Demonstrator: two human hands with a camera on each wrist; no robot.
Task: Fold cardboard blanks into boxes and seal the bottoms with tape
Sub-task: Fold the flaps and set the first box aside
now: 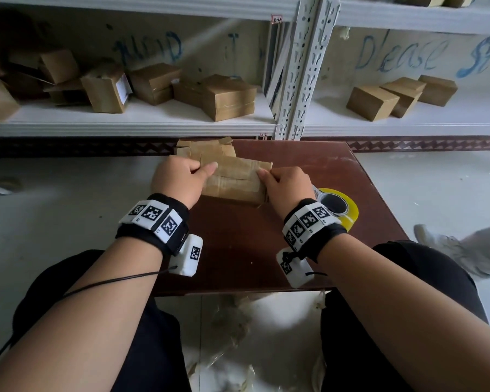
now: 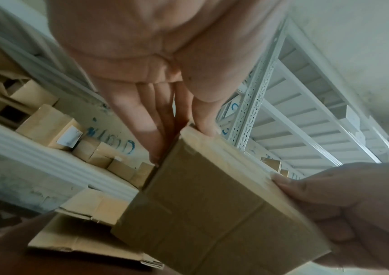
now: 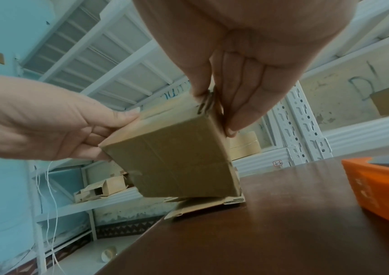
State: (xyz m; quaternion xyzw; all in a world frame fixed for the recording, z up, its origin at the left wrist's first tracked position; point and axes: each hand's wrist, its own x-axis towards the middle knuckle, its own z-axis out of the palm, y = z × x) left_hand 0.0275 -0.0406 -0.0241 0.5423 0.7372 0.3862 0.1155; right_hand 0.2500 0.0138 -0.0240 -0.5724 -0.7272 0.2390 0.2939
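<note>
A small brown cardboard box (image 1: 234, 179) is held just above the dark brown table (image 1: 309, 171), its taped face up. My left hand (image 1: 181, 179) grips its left end, thumb on top and fingers down the side (image 2: 155, 130). My right hand (image 1: 283, 185) grips the right end, thumb on the top edge and fingers against the side (image 3: 240, 104). The box (image 3: 177, 160) hangs tilted over flat cardboard blanks (image 1: 204, 149) at the table's far edge. A yellow roll of tape (image 1: 343, 207) lies on the table right of my right wrist.
White metal shelves (image 1: 142, 120) behind the table hold several folded brown boxes (image 1: 227, 97), more on the right bay (image 1: 399, 97). A person's shoe (image 1: 441, 244) shows on the floor at the right. Scraps of tape and cardboard litter the floor (image 1: 238, 329) between my knees.
</note>
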